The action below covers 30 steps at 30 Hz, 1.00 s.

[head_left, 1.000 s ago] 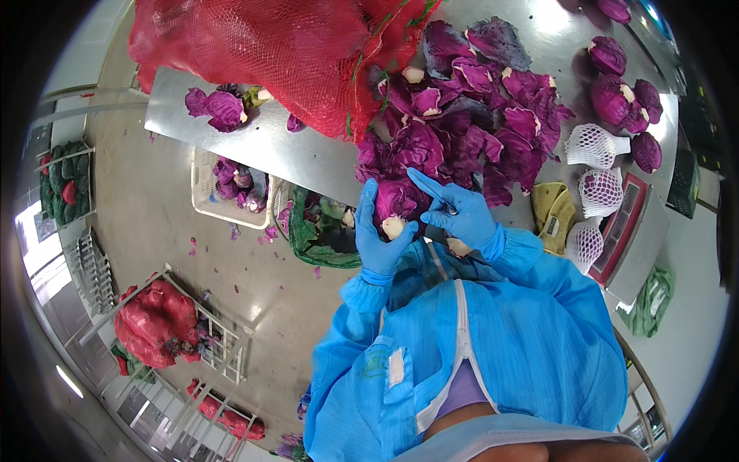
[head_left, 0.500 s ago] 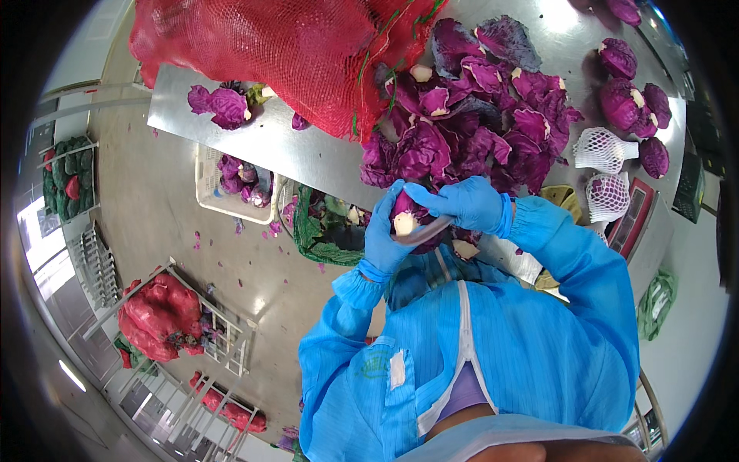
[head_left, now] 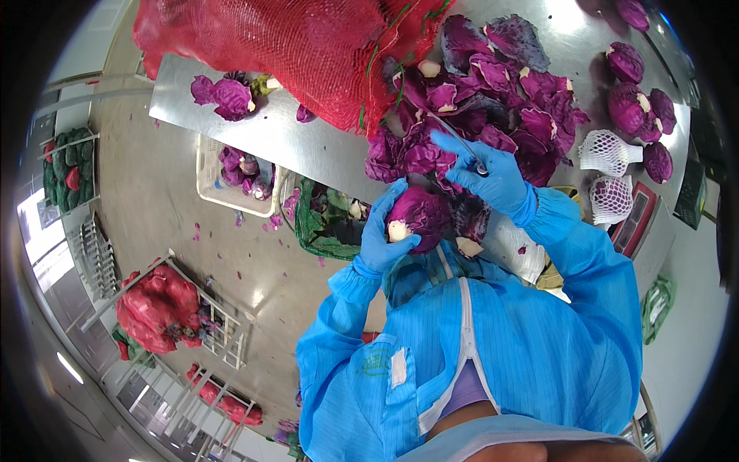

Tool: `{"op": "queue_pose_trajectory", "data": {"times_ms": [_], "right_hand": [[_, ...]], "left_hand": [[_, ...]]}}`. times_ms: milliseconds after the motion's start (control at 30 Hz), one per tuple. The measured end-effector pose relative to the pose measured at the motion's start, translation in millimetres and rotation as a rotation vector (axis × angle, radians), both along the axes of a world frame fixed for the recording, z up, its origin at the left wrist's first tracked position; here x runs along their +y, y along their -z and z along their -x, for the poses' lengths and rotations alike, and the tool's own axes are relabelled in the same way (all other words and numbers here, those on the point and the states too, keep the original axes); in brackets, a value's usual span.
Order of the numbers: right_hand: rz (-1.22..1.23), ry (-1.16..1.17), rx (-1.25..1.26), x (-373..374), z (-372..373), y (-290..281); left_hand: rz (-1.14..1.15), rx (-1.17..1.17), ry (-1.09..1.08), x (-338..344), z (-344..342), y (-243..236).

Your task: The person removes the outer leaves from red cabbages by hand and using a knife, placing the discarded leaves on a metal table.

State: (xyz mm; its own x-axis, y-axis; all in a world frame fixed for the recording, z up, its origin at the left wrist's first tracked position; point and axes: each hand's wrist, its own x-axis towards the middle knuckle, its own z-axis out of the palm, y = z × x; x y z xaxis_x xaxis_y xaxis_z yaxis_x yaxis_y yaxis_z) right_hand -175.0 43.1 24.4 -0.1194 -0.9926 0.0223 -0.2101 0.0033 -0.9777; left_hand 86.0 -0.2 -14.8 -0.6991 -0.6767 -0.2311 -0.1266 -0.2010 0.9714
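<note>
Left hand wraps the cabbage at the worktop edge, cut stem facing the person. Right hand – closed round a knife – sits just above-right of it, blade pointing away over the leaf pile.

- My left hand, in a blue glove, is curled with fingers wrapped upward, thumb pointing toward my right hand.
- My right hand, gloved too, sits higher and farther out, fingers closed in a grip.
- Both forearms in blue sleeves bend inward from my chest.
</note>
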Motion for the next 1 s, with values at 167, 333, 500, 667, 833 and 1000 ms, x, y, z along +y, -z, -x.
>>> {"op": "queue_pose_trajectory", "data": {"times_ms": [167,333,500,667,833,1000], "right_hand": [[-0.549,-0.287,-0.225,10.7,-20.2,-10.3],[-0.710,-0.232,-0.391,26.1,-38.7,2.1],[-0.586,0.026,-0.520,40.7,-54.7,2.4],[-0.611,-0.080,-0.516,41.6,-41.8,15.5],[-0.444,-0.225,-0.267,38.9,-36.7,22.7],[-0.180,-0.378,0.025,40.7,-27.3,32.3]], "left_hand": [[0.041,-0.005,0.021,-1.3,-6.0,5.7],[0.053,-0.016,0.039,-0.6,-6.3,8.9],[0.172,0.014,0.095,-9.5,1.4,4.6],[0.247,0.034,0.242,-20.4,6.3,0.4],[0.218,0.115,0.311,-29.1,5.3,7.0],[0.178,0.111,0.361,-31.2,5.0,3.8]]}}
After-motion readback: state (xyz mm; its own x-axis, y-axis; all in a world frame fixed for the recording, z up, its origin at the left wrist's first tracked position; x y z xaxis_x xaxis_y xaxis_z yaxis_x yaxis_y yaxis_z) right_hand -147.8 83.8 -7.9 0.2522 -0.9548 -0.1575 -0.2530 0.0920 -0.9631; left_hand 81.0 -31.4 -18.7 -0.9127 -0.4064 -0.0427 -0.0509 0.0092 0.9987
